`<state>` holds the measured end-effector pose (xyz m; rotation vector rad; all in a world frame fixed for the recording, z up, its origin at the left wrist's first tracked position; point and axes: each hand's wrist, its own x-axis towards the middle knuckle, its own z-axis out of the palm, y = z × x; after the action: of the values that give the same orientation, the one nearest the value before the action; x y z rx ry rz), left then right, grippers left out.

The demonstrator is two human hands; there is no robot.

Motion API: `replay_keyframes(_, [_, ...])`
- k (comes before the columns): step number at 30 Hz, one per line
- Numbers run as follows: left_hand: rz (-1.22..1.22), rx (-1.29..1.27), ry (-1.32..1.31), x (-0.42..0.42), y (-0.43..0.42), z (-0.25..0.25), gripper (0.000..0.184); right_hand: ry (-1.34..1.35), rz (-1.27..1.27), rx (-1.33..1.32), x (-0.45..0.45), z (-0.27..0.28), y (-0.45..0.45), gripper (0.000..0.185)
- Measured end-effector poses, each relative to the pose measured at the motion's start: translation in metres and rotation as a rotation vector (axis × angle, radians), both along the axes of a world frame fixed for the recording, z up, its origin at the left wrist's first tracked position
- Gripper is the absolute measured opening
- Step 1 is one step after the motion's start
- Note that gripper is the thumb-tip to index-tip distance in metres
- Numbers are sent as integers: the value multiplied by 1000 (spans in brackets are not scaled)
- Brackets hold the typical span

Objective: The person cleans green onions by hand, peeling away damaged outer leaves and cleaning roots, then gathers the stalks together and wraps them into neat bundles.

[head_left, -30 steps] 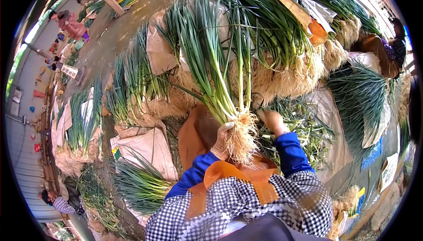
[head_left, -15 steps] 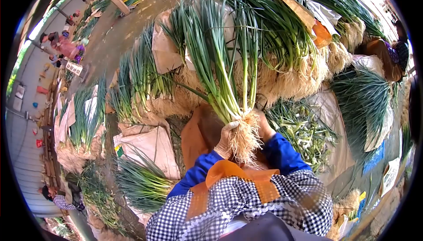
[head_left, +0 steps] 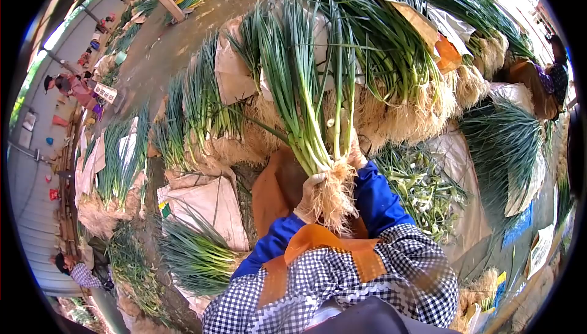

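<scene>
An upright bunch of green onions (head_left: 302,123), leafy tops pointing away from me, is held in front of my body. My left hand (head_left: 310,197), in a pale glove, is closed round its base beside the hanging tangle of pale roots (head_left: 334,196). At the right side of the stalks is my right hand (head_left: 355,152), higher up than the left. Its fingers reach round the pale lower stalks, and stems partly hide them. Both forearms wear blue sleeves, and an orange-brown apron lies beneath.
Piled green onions (head_left: 391,59) with long roots stand in a row ahead. Loose trimmed leaves (head_left: 422,193) lie at the right. Another bundle (head_left: 199,251) and a folded pale sack (head_left: 208,209) are at the left. Other people (head_left: 79,271) sit at the edges.
My right hand has moved up from beside the roots to the lower stalks. My left hand still holds the base, slightly lower. The roots show more openly.
</scene>
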<state>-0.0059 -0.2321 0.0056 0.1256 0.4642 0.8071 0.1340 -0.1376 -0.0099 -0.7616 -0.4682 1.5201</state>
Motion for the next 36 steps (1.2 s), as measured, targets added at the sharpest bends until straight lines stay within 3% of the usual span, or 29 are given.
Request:
replay_keyframes(2, [-1,-6,2,-1,-1,-4,44,-793,-233,444,10,-52,-11,34])
replay_keyframes(4, [-24,-29,-42,-1,-1,2,44,-766,-177,361,15,-55,-42,32])
replay_keyframes(5, [-32,-38,-56,-1,-2,5,45,-324,-11,52,12,-52,-72,31])
replay_keyframes(7, [-42,-75,-85,-5,-1,12,45,-515,-135,-373,38,-75,-111,33])
replay_keyframes(9, [-51,-102,-112,-7,1,10,45,-1965,555,-283,97,-90,-142,38])
replay_keyframes(10, [-48,-85,-125,-5,4,1,46,-2004,734,-272,116,-94,-148,40])
replay_keyframes(11, [-46,-68,-138,-4,7,-8,47,-2028,918,-262,125,-83,-152,42])
replay_keyframes(12, [-50,-33,-152,-4,5,-14,50,-1993,891,-397,112,-53,-133,49])
replay_keyframes(13, [-61,-32,-151,-2,5,-12,50,-1742,521,-326,101,-15,-120,51])
replay_keyframes(14, [-49,-4,-176,2,5,-9,51,-1567,224,-50,91,-6,-105,48])
replay_keyframes(15, [-31,22,-201,5,3,-7,53,-1219,103,153,68,29,-93,43])
replay_keyframes(16, [-73,22,-272,4,2,-9,54,-888,125,208,53,31,-80,40])
replay_keyframes(17, [-69,28,-271,4,-2,-2,54,-721,126,228,37,20,-70,38])
replay_keyframes(19, [22,-30,-67,3,-5,18,55,-448,130,18,15,5,-68,32])
replay_keyframes(22, [-52,-26,-123,-10,-3,10,52,-582,-159,23,0,2,-76,24])
replay_keyframes(25, [-55,-59,-133,-3,-3,-1,50,-1286,-57,243,27,8,-100,16])
replay_keyframes(26, [-54,-66,-145,1,-3,-4,49,-1324,63,269,38,13,-109,19])
replay_keyframes(27, [-49,-75,-167,2,-3,-5,49,-1647,200,302,52,7,-112,22])
replay_keyframes(28, [-47,-89,-193,1,-3,-4,48,-2192,593,407,67,-13,-111,24])
replay_keyframes(29, [-36,-104,-224,-1,-2,4,47,-2383,946,347,75,-18,-120,24])
replay_keyframes(30, [-18,-141,-269,-5,0,14,47,-2210,1227,-32,92,-22,-129,26])
replay_keyframes(31, [-5,-164,-295,-6,3,20,46,-2362,1287,-231,114,-46,-146,33])
replay_keyframes(32, [5,-177,-317,-7,6,27,46,-2308,1221,99,131,-66,-150,33])
replay_keyframes(35, [-87,-58,-21,-16,9,5,48,-1490,412,41,110,-32,-128,46])
replay_keyframes(36, [-131,-20,-35,-11,9,7,49,-952,235,-55,84,3,-116,46])
